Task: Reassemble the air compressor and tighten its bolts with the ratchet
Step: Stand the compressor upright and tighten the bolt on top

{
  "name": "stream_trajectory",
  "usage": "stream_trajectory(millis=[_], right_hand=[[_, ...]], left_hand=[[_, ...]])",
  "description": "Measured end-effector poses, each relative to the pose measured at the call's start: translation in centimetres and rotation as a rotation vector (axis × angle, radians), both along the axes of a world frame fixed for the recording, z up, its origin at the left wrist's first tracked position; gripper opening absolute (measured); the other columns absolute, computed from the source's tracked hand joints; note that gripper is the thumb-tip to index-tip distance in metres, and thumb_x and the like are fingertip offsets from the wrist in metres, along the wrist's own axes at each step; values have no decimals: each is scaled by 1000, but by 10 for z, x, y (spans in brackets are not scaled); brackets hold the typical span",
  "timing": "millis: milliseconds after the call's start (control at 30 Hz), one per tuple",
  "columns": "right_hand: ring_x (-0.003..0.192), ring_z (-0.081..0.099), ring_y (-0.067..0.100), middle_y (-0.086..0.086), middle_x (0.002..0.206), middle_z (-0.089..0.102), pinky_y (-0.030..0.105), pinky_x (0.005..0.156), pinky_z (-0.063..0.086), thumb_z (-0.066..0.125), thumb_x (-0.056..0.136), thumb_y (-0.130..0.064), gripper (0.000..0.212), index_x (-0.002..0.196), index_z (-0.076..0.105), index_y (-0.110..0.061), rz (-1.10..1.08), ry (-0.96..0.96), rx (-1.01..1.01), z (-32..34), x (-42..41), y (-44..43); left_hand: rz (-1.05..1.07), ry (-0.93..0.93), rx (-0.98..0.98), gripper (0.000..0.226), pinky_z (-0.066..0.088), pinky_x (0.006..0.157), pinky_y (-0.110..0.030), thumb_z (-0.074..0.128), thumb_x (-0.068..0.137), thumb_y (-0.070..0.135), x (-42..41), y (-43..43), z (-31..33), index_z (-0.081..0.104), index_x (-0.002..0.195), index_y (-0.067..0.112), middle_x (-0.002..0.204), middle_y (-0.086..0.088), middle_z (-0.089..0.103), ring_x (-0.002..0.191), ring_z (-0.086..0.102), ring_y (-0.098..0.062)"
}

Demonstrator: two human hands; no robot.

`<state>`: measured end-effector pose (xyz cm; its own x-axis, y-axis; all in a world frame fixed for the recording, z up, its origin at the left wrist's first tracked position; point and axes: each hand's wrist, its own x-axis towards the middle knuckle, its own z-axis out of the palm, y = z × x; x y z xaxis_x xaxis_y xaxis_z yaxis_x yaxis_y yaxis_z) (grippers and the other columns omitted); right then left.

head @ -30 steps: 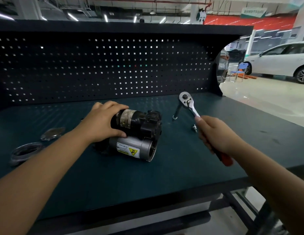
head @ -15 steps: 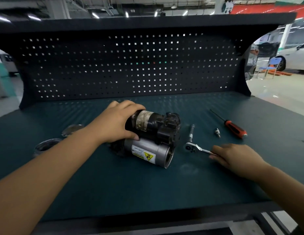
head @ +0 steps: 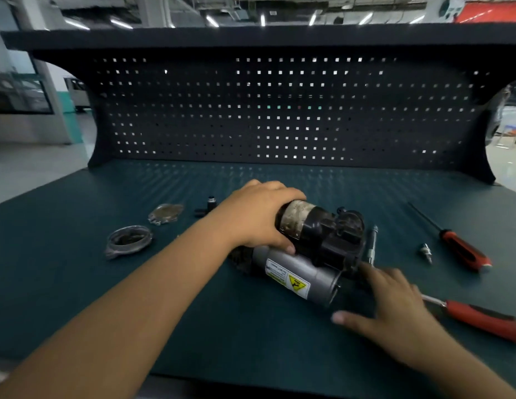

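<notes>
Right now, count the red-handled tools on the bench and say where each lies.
2. The screwdriver lies at the far right; the ratchet lies nearer the front edge, its head hidden behind the right hand. No others show.

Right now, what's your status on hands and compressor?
Left hand grips compressor, fingers over its black top. Right hand open, over ratchet shaft. Extension bar lies beside compressor's end.

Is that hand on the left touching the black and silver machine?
Touching. The head view shows the left hand wrapped over the top of the compressor, fingers curled around its black cylinder and thumb pressed against its side.
</notes>
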<state>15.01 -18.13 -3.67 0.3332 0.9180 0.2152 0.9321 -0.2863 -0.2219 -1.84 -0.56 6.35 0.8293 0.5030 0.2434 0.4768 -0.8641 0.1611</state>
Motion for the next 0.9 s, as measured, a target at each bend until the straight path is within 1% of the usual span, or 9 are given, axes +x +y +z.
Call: stream_trajectory(millis=[33,100,200,333,467,567,667,767,900], right_hand=[[127,36,15,-8,125,45,32,102,27,45,53,-89,109,141,28,-26,7,70,-12,-5,-13,8],[122,44,17,-11,114,45,32,101,33,72,59,-67,93,133,32,-27,-19,326,133,-12,-26,18],[106,52,12,-18,106,53,10,79,39,88,59,-37,80,121,38,-31,-5,613,278,-16,-27,24],[90,53,9,-24,98,54,10,65,38,91,54,-29,75,112,43,-33,-37,697,340,-19,-25,28],[94,62,15,-9,100,65,21,67,47,93,47,-14,79,113,52,-24,-76,721,496,-22,-21,25],[91,66,10,-1,103,67,5,75,47,91,46,3,83,119,54,-14,-47,780,626,-24,-18,20],[85,66,-6,-12,93,69,3,73,48,83,42,19,94,119,52,-25,20,871,789,-13,-13,16],[81,69,2,-10,88,71,10,73,52,81,33,4,97,112,51,-44,133,868,931,15,-6,9],[86,69,9,-5,96,71,16,76,54,88,37,-33,85,111,48,-50,242,799,917,71,-6,6]], left_hand=[[11,-10,-5,85,38,96,-36,83,54,52,0,-1,0,43,129,46,127,18,48,113,38,-18],[20,-30,-22,83,38,92,-35,84,53,50,0,-2,1,46,126,45,124,19,50,110,39,-18],[19,-75,-43,82,39,95,-38,85,53,48,-2,-5,0,49,126,44,122,21,53,110,41,-20],[20,-93,-57,81,38,97,-42,86,53,47,-2,-6,-1,50,126,42,121,21,54,111,41,-21],[10,-182,-131,80,37,97,-36,86,53,45,-3,-9,1,52,126,40,119,20,56,110,42,-20],[-9,-261,-167,78,35,92,-30,86,53,44,-4,-14,2,53,124,40,115,19,57,108,42,-17],[-2,-384,-233,75,36,91,-30,87,52,43,-5,-21,1,56,119,41,110,19,58,107,46,-15],[-16,-550,-324,67,44,90,-28,89,51,37,-5,-26,0,61,112,38,104,17,63,102,54,-5],[-73,-799,-617,49,47,76,-10,87,58,20,-13,-25,-10,65,92,48,94,19,71,88,64,5]])
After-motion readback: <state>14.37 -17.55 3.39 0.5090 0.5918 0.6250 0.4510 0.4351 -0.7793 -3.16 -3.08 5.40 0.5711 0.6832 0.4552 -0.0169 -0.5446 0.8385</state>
